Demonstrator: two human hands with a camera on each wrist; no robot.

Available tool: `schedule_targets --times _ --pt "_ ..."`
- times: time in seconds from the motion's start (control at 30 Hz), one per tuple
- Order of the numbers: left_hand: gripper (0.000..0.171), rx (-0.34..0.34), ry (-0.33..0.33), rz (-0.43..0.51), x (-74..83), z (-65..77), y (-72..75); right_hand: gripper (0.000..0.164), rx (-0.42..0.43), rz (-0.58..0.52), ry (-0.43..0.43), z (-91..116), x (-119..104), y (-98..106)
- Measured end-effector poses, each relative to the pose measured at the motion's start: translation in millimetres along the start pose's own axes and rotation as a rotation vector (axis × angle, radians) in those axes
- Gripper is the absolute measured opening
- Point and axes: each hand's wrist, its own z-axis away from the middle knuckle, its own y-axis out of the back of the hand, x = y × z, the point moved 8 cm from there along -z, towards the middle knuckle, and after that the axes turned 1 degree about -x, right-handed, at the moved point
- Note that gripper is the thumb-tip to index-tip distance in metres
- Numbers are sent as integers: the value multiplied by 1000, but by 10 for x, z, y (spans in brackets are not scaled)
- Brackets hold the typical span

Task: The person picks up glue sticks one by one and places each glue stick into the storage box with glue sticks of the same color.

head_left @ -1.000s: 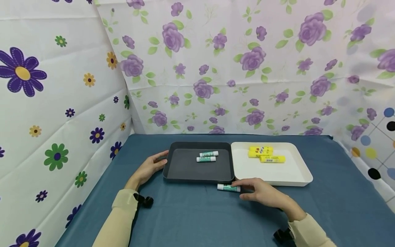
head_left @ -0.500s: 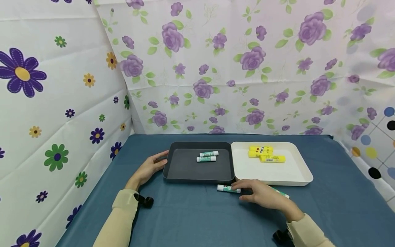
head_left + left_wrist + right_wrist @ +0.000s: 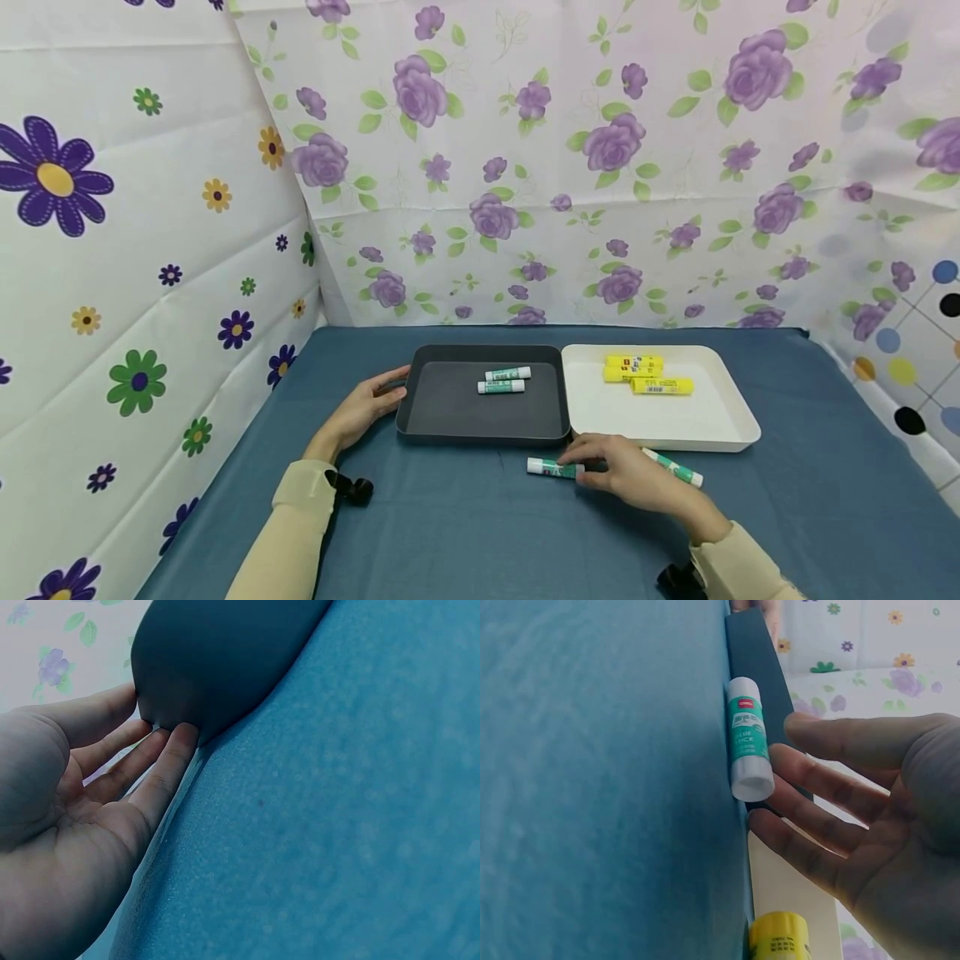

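Observation:
My left hand (image 3: 364, 408) rests its fingertips against the left end of the dark grey tray (image 3: 450, 417); in the left wrist view, thumb and extended fingers (image 3: 161, 772) touch that end. My right hand (image 3: 630, 471) is over the right end of a white-and-green glue stick (image 3: 551, 467) lying on the cloth before the trays. In the right wrist view, loosely bent fingertips touch or nearly touch that glue stick (image 3: 748, 739), and the thumb stands apart from it. A second green glue stick (image 3: 678, 469) lies behind my right hand, partly hidden by it.
Two green glue sticks (image 3: 501, 387) lie in the dark tray. Beside it the white tray (image 3: 720, 417) holds several yellow glue sticks (image 3: 662, 386). A yellow stick end (image 3: 780, 937) shows low in the right wrist view. Flowered sheets (image 3: 495, 125) stand behind the blue cloth (image 3: 465, 533).
My right hand has drawn slightly left and toward me. The glue stick under its fingers has slid a little nearer. More of the second green stick shows. My left hand has stayed still.

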Motion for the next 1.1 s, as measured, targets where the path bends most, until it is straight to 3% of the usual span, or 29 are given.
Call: schedule_targets --times 0.47,0.83,1.1 --pt "55 3 -1 -11 11 5 5 34 9 15 -25 -53 60 -102" --pt "55 9 4 -10 -8 -1 8 32 -19 31 17 -40 23 -122" --pt "54 4 -1 -8 -13 -8 13 30 -31 77 -23 -71 31 -131"
